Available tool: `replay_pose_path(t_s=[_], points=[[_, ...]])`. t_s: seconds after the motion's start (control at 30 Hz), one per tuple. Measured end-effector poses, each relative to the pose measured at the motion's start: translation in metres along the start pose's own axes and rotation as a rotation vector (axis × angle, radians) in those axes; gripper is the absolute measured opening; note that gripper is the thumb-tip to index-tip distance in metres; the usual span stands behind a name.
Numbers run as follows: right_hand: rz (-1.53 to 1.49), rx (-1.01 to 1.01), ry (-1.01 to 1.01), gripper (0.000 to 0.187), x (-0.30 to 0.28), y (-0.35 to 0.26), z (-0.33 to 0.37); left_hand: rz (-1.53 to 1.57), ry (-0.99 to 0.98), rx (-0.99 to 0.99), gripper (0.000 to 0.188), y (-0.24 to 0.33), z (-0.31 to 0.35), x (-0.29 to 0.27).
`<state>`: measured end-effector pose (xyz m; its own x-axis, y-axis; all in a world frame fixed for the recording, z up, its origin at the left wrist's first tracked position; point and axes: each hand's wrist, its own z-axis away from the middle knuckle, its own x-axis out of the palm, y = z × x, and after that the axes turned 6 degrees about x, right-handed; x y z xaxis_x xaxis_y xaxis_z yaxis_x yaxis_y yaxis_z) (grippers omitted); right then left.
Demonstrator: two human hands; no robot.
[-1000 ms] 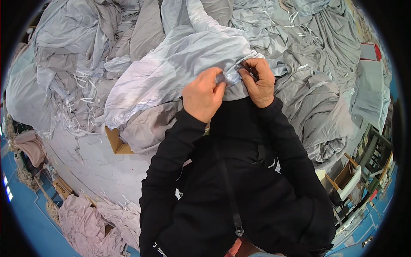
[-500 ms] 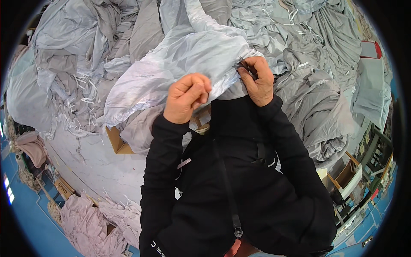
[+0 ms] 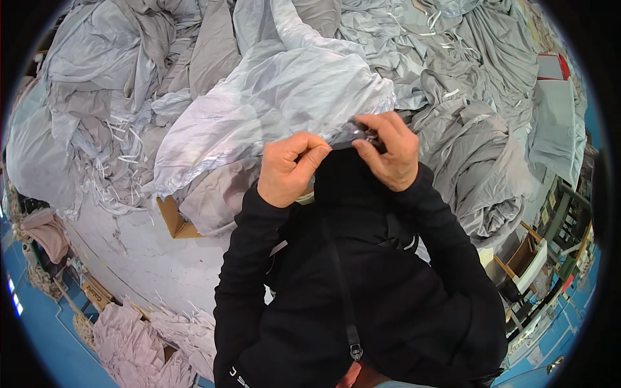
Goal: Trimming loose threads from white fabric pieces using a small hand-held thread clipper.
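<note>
A large pale grey sheet of thin fabric (image 3: 272, 97) is draped over the heap in front of me. Its near edge lies between my hands, just above my black jacket. My left hand (image 3: 291, 169) pinches that edge between thumb and forefinger. My right hand (image 3: 390, 152) is a little to the right, its fingers closed on a small dark tool (image 3: 362, 136) held against the same edge. What kind of tool it is I cannot tell. The two hands are a short gap apart.
Heaps of grey fabric (image 3: 466, 149) with loose strips cover the white table (image 3: 129, 258). A cardboard box corner (image 3: 174, 223) pokes out under the sheet. Pink cloth (image 3: 129, 343) lies at lower left. A red and white box (image 3: 550, 64) and wooden racks (image 3: 537, 258) stand to the right.
My left hand slid left and down along the fabric edge, away from my right hand, and now pinches it. My right hand has stayed roughly in place with the tool.
</note>
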<state>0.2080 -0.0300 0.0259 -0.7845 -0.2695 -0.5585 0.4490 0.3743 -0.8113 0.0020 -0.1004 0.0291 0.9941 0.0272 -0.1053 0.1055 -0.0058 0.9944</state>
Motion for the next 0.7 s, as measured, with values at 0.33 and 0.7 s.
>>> replay_pose_path(t_s=[0.33,0.7], points=[[-0.01,-0.06,0.06,0.035,0.009,0.006,0.025,0.033,-0.043,-0.01,0.009,0.002,0.007,0.01],[0.015,-0.038,0.126,0.035,0.009,-0.001,0.025,0.049,-0.099,0.001,0.008,0.0,0.009,0.02]])
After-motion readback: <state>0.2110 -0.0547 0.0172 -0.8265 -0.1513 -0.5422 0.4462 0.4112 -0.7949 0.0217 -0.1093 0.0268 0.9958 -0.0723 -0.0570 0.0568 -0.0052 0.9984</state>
